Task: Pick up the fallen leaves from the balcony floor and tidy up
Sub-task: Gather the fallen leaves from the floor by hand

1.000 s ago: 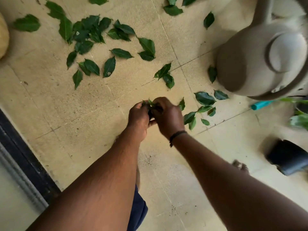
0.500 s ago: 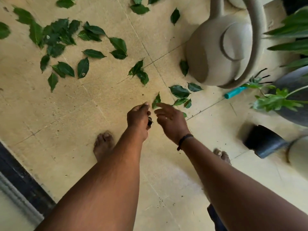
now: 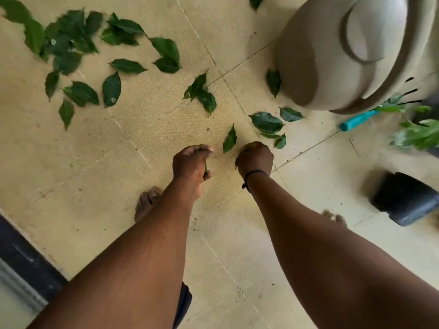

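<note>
- Many fallen leaves [image 3: 71, 51] lie scattered on the tiled balcony floor [image 3: 142, 143], thickest in a cluster at the far left and thinning toward the middle; the job looks barely begun.
- The left hand [image 3: 190, 162] is curled into a fist, fingers clamped on a few gathered leaves; a green edge shows at its right side. It probably serves as the holding hand, keeping the collected leaves so the other can pick.
- The right hand [image 3: 255, 157], with a dark wristband [image 3: 254, 173], has its fingers bent down toward the floor. A sliver of green shows at its left edge, so it seems to pinch a leaf, though the fingertips are hidden.
- One single leaf [image 3: 230, 139] lies between the two hands, just beyond them, likely the next to take.
- A small group of leaves [image 3: 267, 122] lies just right of that, near the large beige watering can [image 3: 320, 55].
- At the right stand a teal-handled tool [image 3: 356, 119], a potted plant [image 3: 418, 134] and a tipped black pot [image 3: 403, 198].
</note>
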